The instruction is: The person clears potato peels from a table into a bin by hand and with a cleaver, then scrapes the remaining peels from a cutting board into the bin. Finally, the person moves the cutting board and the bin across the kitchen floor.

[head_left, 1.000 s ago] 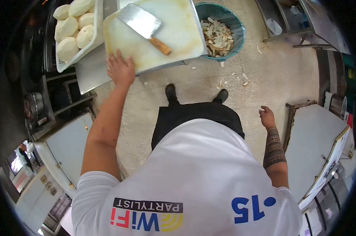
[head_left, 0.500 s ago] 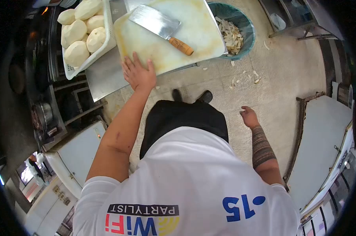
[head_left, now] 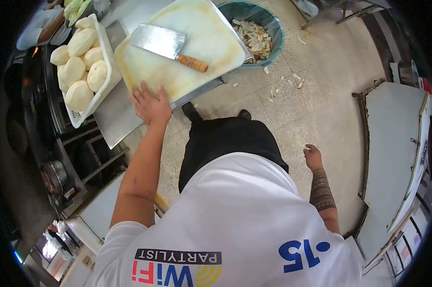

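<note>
My left hand [head_left: 152, 106] lies on the near left corner of a worn white cutting board [head_left: 211, 52], its fingers spread and holding nothing. A cleaver [head_left: 161, 40] rests flat on the board beyond that hand, with its wooden handle [head_left: 193, 63] pointing right. Left of the board, a white plastic basket [head_left: 106, 86] holds several large, pale peeled root vegetables [head_left: 73, 70]. My right hand [head_left: 313, 158] hangs at my side above the floor, touching nothing. Its fingers are loosely bent, with a gap at the tips.
A bin [head_left: 277, 40] with a greenish liner, partly filled with peelings [head_left: 254, 40], stands right of the metal table [head_left: 112, 126]. Scraps [head_left: 297, 80] litter the floor. A white chest-like unit [head_left: 393, 138] stands at right. Another person's arm [head_left: 51, 29] shows at top left.
The view has shifted, so the board, cleaver, basket and bin appear further left. My left hand stays on the board corner. One foot has moved toward the table. My right hand still hangs.
</note>
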The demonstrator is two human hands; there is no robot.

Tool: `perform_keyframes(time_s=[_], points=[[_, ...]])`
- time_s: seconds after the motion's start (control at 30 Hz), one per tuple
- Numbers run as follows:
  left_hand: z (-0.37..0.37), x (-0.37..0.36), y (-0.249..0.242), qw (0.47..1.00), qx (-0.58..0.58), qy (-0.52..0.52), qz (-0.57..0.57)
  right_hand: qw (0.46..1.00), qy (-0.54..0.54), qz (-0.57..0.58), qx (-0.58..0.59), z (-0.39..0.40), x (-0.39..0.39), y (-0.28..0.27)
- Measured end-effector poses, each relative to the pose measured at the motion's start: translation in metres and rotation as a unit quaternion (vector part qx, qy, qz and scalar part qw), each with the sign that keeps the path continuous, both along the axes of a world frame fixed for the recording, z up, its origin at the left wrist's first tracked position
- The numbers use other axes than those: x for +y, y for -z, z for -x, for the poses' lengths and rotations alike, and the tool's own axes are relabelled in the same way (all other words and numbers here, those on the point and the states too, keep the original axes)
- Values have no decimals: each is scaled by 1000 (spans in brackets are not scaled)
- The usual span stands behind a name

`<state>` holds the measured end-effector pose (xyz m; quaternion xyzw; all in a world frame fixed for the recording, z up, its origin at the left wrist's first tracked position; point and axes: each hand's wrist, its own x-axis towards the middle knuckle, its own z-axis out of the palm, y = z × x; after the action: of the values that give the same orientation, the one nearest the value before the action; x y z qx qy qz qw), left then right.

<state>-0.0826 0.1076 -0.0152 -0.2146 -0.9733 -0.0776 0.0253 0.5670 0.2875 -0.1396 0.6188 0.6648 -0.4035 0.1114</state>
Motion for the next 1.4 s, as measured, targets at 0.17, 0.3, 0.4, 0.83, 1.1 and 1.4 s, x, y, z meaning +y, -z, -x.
perform_keyframes(time_s=[0.17,0.3,0.4,0.83,1.1,1.4], points=[[-1,-3,3,1000,15,1,11,997,-73,24,14,66,8,-69],[-2,-2,2,1000,12,-11,25,997,-76,1,20,81,27,-90],[-3,-3,2,1000,5,-14,15,997,-67,-23,26,76,39,-96],[12,-10,-13,996,-73,29,-53,999,-6,-9,32,52,32,-90],[-16,61,-74,939,-87,290,-161,992,19,-67,108,124,107,-100],[-13,223,-102,858,-131,421,-262,982,74,-122,123,181,196,-151]])
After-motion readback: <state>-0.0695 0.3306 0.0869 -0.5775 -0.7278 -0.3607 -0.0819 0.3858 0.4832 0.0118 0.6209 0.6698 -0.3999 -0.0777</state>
